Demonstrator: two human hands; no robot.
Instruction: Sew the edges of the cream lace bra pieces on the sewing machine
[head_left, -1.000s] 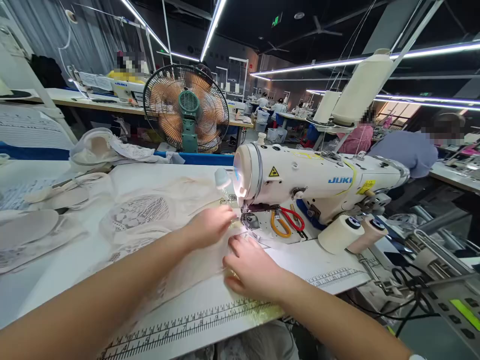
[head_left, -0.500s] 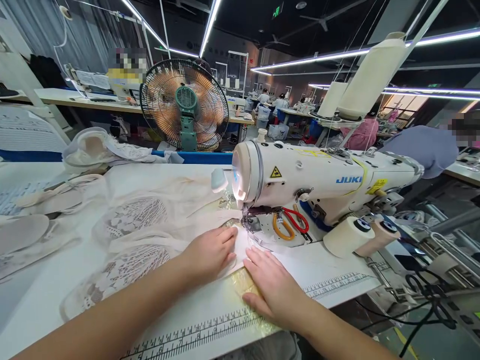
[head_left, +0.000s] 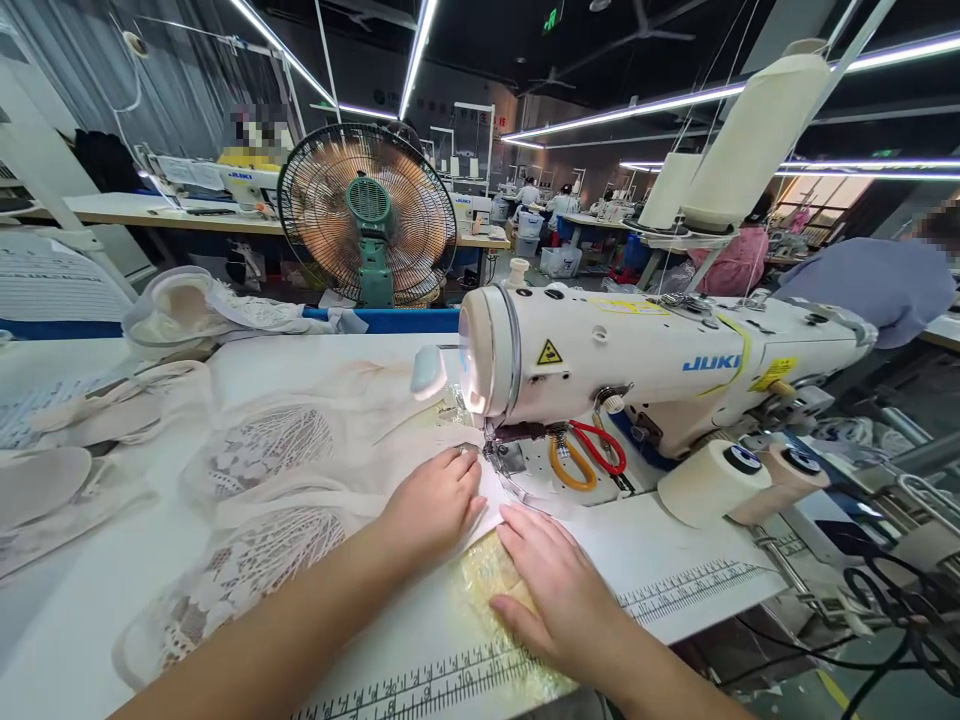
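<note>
Beside the needle area of a white JUKI sewing machine (head_left: 600, 345), my left hand (head_left: 435, 500) is closed, its bent fingers gripping pale fabric (head_left: 420, 442) near the presser foot. My right hand (head_left: 551, 580) lies with fingers stretched out and thumb apart, its fingertips on the edge of a white piece (head_left: 491, 495) between the hands. Under the right palm is a crinkled yellowish patch of tape (head_left: 480, 575) on the table. Lace bra cups (head_left: 270, 450), joined to sheer fabric, spread out left of my left hand.
Red-handled (head_left: 600, 447) and orange-handled (head_left: 570, 465) tools lie under the machine arm. Thread cones (head_left: 712, 483) stand at the right. More bra pieces (head_left: 45, 480) rest at the left. A large fan (head_left: 367, 215) stands behind the table; a co-worker's sleeve (head_left: 870, 285) shows at right.
The view has shifted slightly. My left hand is a little nearer the presser foot, and less of the white piece shows between the hands. Both hands stay on the work.
</note>
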